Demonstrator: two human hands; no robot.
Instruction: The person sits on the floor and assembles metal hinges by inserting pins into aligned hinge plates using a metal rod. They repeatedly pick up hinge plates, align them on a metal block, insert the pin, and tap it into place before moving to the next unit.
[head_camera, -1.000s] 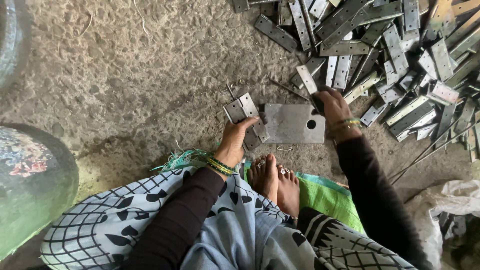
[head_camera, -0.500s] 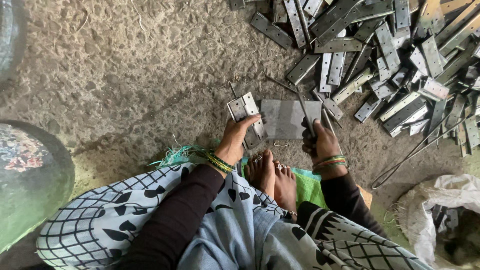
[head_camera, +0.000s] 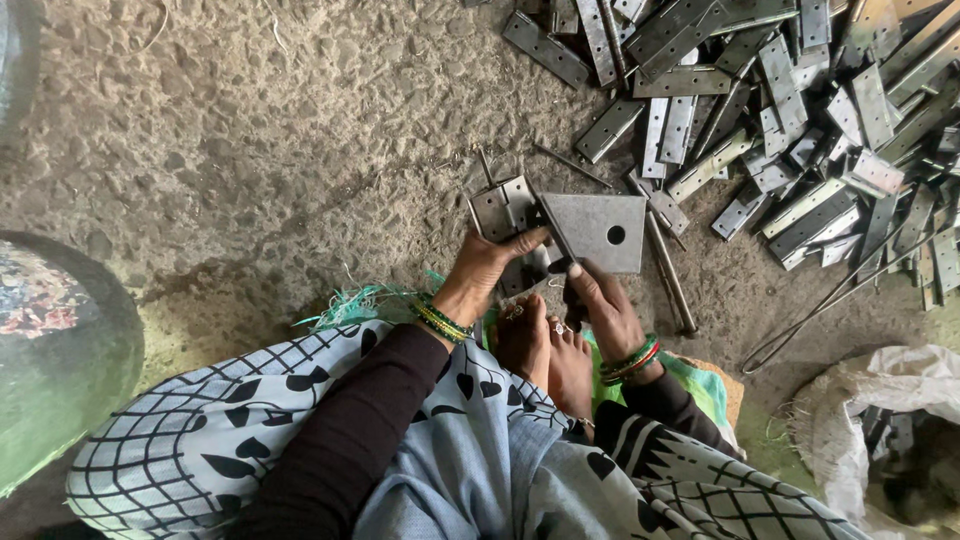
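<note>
pin and hinge on the plate block, loose stock close by

your left hand (head_camera: 487, 268) presses down on a small hinge leaf (head_camera: 503, 208), fingers together and flat over its lower edge, thumb reaching toward the square steel plate (head_camera: 598, 232) just beside it at 3 o'clock. your right hand (head_camera: 602, 308) is pinched shut on a thin metal pin (head_camera: 552, 228) that slants up across the plate's left edge to about 11 o'clock. the hinge and plate lie on the rough concrete floor (head_camera: 260, 150), directly at 12 o'clock from your bare feet (head_camera: 548, 350).

what could go wrong, as a judgement: the pin looks slim and held near its low end, so it could skate off the hinge knuckle and jab your left thumb, which sits very close to it. the plate rests on uneven floor and may rock, shifting the hinge out of line. your toes are just below the work, so a dropped piece would land on them. long rods (head_camera: 668, 268) lie at 3 o'clock beside the plate and could roll under your wrist.

containers: a white sack (head_camera: 880, 400) at 4 o'clock lies open, with dark metal pieces inside, too shadowed to tell more. a round green basin (head_camera: 70, 370) sits at 9 o'clock; its contents are unclear. the pile of hinge leaves (head_camera: 780, 110) at 1 o'clock lies loose on the floor.
</note>
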